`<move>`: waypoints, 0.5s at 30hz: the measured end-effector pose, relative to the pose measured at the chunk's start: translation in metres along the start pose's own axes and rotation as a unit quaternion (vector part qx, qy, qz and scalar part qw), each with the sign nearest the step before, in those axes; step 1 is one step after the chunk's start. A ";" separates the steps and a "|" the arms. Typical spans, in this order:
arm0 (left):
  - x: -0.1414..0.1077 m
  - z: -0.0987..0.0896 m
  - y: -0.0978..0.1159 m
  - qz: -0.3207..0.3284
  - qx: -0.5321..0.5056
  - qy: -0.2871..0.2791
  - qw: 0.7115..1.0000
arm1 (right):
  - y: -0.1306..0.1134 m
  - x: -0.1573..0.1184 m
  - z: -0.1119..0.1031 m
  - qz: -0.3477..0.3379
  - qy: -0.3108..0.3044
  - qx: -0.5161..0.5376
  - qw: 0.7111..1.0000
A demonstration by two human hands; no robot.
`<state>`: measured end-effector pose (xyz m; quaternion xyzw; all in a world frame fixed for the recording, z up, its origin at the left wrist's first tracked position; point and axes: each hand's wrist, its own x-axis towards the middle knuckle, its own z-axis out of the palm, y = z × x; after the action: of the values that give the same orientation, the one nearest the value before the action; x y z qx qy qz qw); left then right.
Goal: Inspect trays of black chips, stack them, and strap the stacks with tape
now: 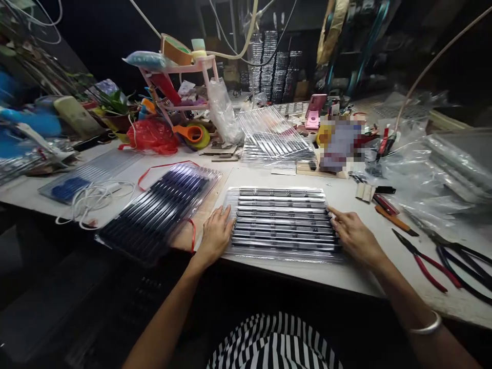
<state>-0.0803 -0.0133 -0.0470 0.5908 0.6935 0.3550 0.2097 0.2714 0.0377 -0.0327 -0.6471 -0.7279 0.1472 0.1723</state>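
Note:
A clear plastic tray (284,255) lies flat near the table's front edge, with rows of dark and silvery strips (284,221) in it. My left hand (216,231) rests on the tray's left edge, its fingers together and pointing away from me. At the right edge my right hand (355,237) touches the ends of the strips with its fingers bent; whether it grips anything is hidden. Left of my left hand lies a second clear tray with long black strips (154,215), set at a slant and jutting over the front edge.
Red-handled pliers (426,261), scissors (465,256) and an orange-handled cutter (395,220) lie at the right. Empty clear trays (272,133) are stacked behind. A white cable (92,202) and a pink shelf (184,67) stand left. Plastic bags (418,164) crowd the back right.

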 end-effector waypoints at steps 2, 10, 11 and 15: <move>-0.001 0.008 0.003 0.010 0.113 -0.001 0.993 | -0.010 0.001 0.006 -0.049 -0.002 -0.141 0.989; 0.005 -0.020 0.002 0.089 0.265 -0.098 0.955 | -0.024 0.008 0.006 -0.167 -0.029 -0.242 0.955; 0.003 -0.031 -0.002 0.109 0.245 -0.128 0.955 | -0.018 0.000 0.003 -0.175 -0.024 -0.225 0.958; -0.023 -0.069 -0.028 0.193 0.200 -0.238 0.931 | 0.012 -0.057 -0.016 -0.228 -0.030 -0.133 0.964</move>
<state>-0.1428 -0.0540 -0.0252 0.8102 0.5522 0.0915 0.1741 0.2948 -0.0177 -0.0268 -0.4768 -0.8738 0.0254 0.0918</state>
